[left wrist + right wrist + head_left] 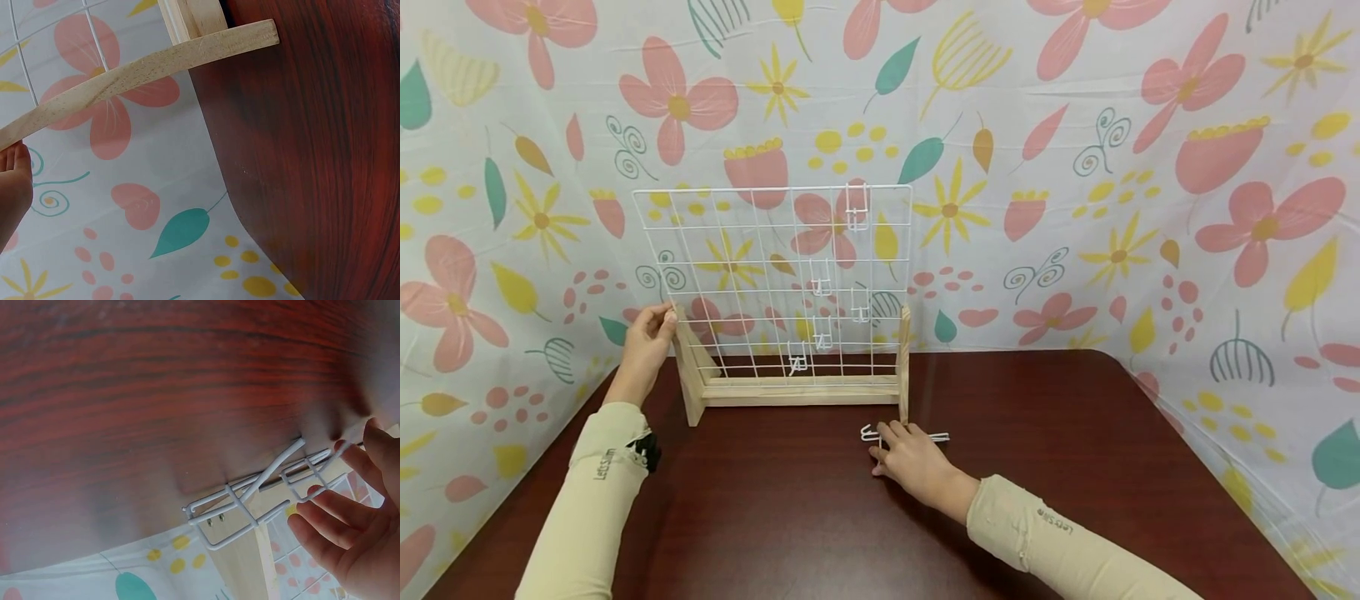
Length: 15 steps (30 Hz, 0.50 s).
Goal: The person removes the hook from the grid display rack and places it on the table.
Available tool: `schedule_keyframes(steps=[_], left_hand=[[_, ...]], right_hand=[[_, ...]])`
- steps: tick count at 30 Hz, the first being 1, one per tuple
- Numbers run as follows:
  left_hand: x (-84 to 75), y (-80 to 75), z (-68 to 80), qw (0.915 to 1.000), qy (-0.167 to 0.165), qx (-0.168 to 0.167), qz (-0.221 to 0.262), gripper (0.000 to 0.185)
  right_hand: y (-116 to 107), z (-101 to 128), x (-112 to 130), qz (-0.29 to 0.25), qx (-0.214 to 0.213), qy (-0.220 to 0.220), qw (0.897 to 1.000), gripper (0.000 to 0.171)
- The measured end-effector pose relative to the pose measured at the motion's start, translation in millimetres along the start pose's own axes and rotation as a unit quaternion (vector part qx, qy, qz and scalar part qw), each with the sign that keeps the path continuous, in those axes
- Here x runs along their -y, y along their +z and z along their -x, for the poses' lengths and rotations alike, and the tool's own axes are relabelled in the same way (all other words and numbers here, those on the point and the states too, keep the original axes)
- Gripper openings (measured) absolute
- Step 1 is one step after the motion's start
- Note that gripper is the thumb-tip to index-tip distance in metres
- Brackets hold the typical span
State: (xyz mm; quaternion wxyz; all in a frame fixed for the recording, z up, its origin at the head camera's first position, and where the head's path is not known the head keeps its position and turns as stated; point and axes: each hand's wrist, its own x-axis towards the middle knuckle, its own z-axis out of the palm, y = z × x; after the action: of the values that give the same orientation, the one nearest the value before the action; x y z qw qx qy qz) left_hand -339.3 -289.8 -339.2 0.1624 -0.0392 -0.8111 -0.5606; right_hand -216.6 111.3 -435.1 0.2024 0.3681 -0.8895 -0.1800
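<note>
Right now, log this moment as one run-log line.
left hand: holds wire grid rack at its left post | right hand: fingers on loose white wire hooks on table | several hooks already hung

Bright, even, diffuse light; shadows faint. Soft sheen on the tabletop (790, 517). Head view sharp, slight bowing at its edges. Both wrist views heavily curved by wide lenses. Right wrist view: near tabletop blurred, fingers (331, 512) soft.
</note>
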Motion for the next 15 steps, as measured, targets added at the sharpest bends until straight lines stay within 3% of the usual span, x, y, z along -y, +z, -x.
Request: schedule_keyframes(steps=[15], left_hand=[[3.2,-0.4,-1.6,1.0,0.001,-0.001,0.005,0.049]], right_hand=[[0.2,-0.5,0.1,0.01,-0.017,-0.002,1.0,0.035]])
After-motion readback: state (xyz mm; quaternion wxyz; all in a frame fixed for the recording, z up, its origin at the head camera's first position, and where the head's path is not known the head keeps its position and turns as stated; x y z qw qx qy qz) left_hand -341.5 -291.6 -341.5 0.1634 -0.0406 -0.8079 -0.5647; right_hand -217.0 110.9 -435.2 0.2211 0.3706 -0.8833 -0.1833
